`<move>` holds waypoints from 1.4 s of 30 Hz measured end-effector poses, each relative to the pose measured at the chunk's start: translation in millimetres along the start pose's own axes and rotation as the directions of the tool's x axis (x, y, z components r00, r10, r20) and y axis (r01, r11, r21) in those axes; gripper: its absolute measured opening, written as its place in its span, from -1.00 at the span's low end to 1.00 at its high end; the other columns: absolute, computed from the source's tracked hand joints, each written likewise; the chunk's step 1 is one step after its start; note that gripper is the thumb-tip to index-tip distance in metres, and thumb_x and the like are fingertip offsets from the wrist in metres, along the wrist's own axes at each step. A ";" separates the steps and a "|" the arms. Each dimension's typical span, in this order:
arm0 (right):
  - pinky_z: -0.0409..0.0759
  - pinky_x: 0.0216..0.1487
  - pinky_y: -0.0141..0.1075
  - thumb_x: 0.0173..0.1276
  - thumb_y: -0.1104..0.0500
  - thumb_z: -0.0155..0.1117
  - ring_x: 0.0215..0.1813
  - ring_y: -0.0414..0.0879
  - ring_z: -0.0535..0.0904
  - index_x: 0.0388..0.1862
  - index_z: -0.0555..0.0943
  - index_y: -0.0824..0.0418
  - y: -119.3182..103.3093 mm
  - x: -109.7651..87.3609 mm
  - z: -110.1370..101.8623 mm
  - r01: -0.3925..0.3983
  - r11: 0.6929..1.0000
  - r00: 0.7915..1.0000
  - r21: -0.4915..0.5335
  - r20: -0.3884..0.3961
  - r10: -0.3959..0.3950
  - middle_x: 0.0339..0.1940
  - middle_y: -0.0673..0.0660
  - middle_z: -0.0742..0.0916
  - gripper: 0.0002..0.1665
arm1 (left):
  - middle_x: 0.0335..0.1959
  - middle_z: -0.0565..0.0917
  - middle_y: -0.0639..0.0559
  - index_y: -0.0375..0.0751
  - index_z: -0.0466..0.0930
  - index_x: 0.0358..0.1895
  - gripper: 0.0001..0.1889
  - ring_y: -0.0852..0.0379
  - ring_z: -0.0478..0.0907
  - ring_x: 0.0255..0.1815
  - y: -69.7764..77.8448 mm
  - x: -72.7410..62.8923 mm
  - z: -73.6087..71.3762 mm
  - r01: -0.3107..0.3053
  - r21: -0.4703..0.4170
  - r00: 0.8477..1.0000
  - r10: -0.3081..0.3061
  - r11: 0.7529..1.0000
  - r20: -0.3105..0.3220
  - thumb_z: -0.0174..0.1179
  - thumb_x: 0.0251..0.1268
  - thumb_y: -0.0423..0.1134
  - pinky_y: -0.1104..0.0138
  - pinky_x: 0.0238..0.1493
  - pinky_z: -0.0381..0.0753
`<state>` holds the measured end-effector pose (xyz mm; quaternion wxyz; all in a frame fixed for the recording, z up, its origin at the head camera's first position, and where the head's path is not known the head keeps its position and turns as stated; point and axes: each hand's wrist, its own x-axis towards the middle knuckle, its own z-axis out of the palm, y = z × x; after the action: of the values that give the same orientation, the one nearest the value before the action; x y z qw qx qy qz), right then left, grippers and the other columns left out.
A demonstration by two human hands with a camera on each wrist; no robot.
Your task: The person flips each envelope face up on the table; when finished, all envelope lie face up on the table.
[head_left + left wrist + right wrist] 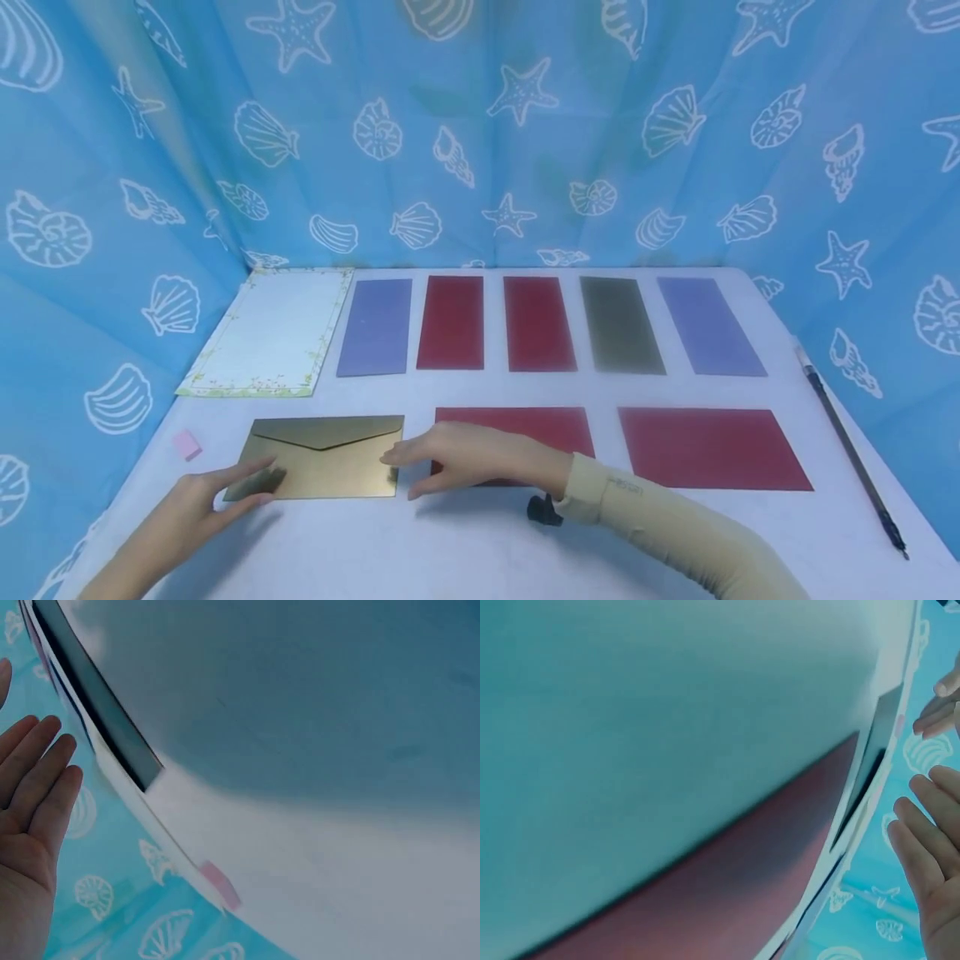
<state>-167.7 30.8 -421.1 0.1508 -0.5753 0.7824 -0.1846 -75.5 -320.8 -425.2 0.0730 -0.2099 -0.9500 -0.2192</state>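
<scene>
A shiny gold envelope (337, 471) lies flap side up on the white table, its pointed flap toward the back. My left hand (187, 512) is at its left end, thumb and fingers extended and overlapping that edge in the head view. At the opposite end, my right hand (468, 454) has its fingertips right at the right edge. Both wrist views show straight fingers on the left hand (30, 802) and the right hand (934, 840). Beneath the right hand and forearm, a red envelope (517, 423) is partly hidden.
Another red envelope (712, 450) lies to the right. Along the back are bordered letter paper (270, 333) and purple, red and dark gold envelopes (622, 325). A pink eraser-like block (187, 445) sits left, a brush pen (851, 442) right, and a small black object (544, 510) by the right cuff.
</scene>
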 end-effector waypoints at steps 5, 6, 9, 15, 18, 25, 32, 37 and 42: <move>0.32 0.23 -0.53 0.33 -0.06 0.30 0.33 -0.38 0.34 0.40 0.40 0.12 -0.1 -15.5 -5.7 -0.016 1.000 0.999 0.021 -0.047 0.017 0.33 -0.09 0.51 -0.30 | -0.09 0.72 -0.06 -0.23 0.61 0.12 -0.51 -0.07 0.69 -0.17 17.2 7.5 6.4 -0.030 -0.042 1.000 0.029 0.999 -0.007 0.42 0.09 -0.18 0.17 -0.25 0.67; 0.33 0.23 -0.52 0.34 -0.07 0.30 0.33 -0.38 0.34 0.40 0.40 0.11 -0.5 -18.7 -6.6 -0.022 1.000 0.998 0.021 -0.054 0.023 0.33 -0.09 0.51 -0.30 | -0.08 0.72 -0.04 -0.23 0.61 0.12 -0.51 -0.05 0.69 -0.16 21.1 9.5 8.4 -0.046 -0.044 0.999 0.046 0.998 -0.015 0.43 0.08 -0.18 0.19 -0.24 0.67; 0.34 0.24 -0.48 0.34 -0.07 0.29 0.33 -0.36 0.35 0.40 0.40 0.10 -1.4 -27.6 -8.2 -0.037 0.999 0.997 0.035 -0.071 0.039 0.33 -0.10 0.51 -0.30 | -0.05 0.71 0.00 -0.21 0.62 0.12 -0.50 0.01 0.68 -0.13 32.0 16.5 15.0 -0.107 -0.050 0.994 0.105 0.993 -0.039 0.44 0.06 -0.19 0.21 -0.20 0.67; 0.37 0.24 -0.43 0.32 -0.07 0.32 0.35 -0.32 0.35 0.40 0.40 0.07 -0.6 -45.2 -6.4 -0.075 0.995 0.992 0.064 -0.099 0.081 0.32 -0.12 0.52 -0.29 | -0.01 0.70 0.04 -0.18 0.59 0.17 -0.44 0.12 0.69 -0.17 49.4 30.1 28.2 -0.226 -0.080 0.972 0.219 0.971 -0.083 0.46 0.03 -0.19 0.39 -0.17 0.63; 0.39 0.24 -0.39 0.31 -0.08 0.32 0.35 -0.30 0.35 0.40 0.40 0.07 1.2 -55.0 -5.2 -0.087 0.994 0.989 0.064 -0.115 0.094 0.32 -0.12 0.52 -0.28 | 0.00 0.70 0.04 -0.17 0.58 0.19 -0.42 0.17 0.69 -0.21 56.4 34.7 34.4 -0.266 -0.099 0.962 0.257 0.959 -0.093 0.46 0.01 -0.20 0.52 -0.16 0.57; 0.41 0.22 -0.37 0.27 -0.06 0.38 0.36 -0.27 0.35 0.40 0.41 0.06 4.4 -79.0 -5.3 -0.130 0.987 0.975 0.094 -0.171 0.145 0.33 -0.12 0.51 -0.26 | 0.09 0.65 0.06 -0.15 0.54 0.23 -0.38 0.08 0.65 -0.02 69.9 46.4 44.8 -0.283 -0.126 0.959 0.278 0.951 -0.056 0.46 0.03 -0.16 0.27 -0.11 0.65; 0.43 0.19 -0.38 0.22 -0.07 0.41 0.36 -0.29 0.34 0.40 0.42 0.01 9.0 -105.1 -4.7 -0.204 0.966 0.952 0.156 -0.200 0.234 0.33 -0.19 0.50 -0.23 | 0.19 0.58 0.06 -0.06 0.49 0.30 -0.37 0.09 0.57 0.12 82.2 60.4 50.9 -0.291 -0.176 0.954 0.299 0.940 0.020 0.40 0.11 -0.04 0.20 -0.02 0.62; 0.45 0.19 -0.34 0.22 -0.07 0.42 0.36 -0.25 0.35 0.40 0.41 0.02 12.5 -121.8 -4.9 -0.248 0.955 0.939 0.165 -0.203 0.279 0.33 -0.16 0.50 -0.22 | 0.23 0.55 0.11 -0.02 0.48 0.30 -0.38 0.10 0.51 0.20 89.4 68.7 54.3 -0.298 -0.178 0.946 0.315 0.938 0.075 0.32 0.16 0.08 0.17 0.05 0.58; 0.46 0.20 -0.29 0.21 -0.11 0.41 0.38 -0.24 0.34 0.42 0.39 0.00 14.4 -138.0 -8.3 -0.308 0.937 0.923 0.166 -0.188 0.336 0.34 -0.16 0.49 -0.20 | 0.25 0.52 0.19 0.00 0.47 0.31 -0.35 0.17 0.46 0.25 96.4 78.8 58.3 -0.289 -0.198 0.934 0.321 0.937 0.156 0.26 0.18 0.18 0.21 0.12 0.53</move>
<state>-143.2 167.6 -417.1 0.1324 -0.4041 0.8640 -0.2697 -107.7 -187.2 -422.0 -0.0009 -0.3801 -0.8860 -0.2656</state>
